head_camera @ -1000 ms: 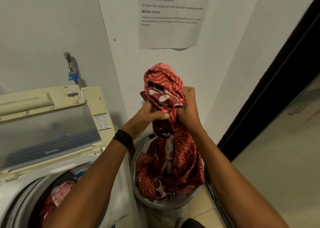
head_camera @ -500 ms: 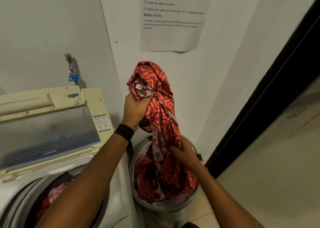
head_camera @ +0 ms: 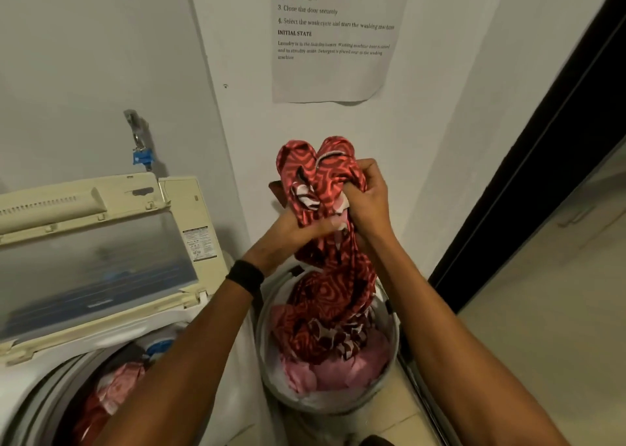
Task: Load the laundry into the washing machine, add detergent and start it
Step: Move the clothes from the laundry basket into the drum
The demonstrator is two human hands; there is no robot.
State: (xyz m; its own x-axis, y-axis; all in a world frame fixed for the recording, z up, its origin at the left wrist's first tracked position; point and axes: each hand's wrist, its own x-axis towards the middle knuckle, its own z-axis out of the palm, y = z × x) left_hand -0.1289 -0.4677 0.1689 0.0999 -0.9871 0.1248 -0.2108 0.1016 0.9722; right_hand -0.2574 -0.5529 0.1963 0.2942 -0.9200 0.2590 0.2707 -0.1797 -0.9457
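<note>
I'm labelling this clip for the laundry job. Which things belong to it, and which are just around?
In the job: red patterned cloth, gripped by left hand and right hand; laundry basket holding pink clothes; washing machine, lid open, laundry inside.
Just around: wall tap; black wristband; paper notice; dark door frame.

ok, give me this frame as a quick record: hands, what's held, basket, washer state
left hand: grips the red patterned cloth; black wristband on the wrist
right hand: grips the same cloth, beside the left hand
cloth: bunched above the hands, lower end trails down into the basket
basket: on the floor, right of the washing machine; pink clothes inside
washing machine: lid up, laundry already in the drum
stage: loading, not finished
</note>
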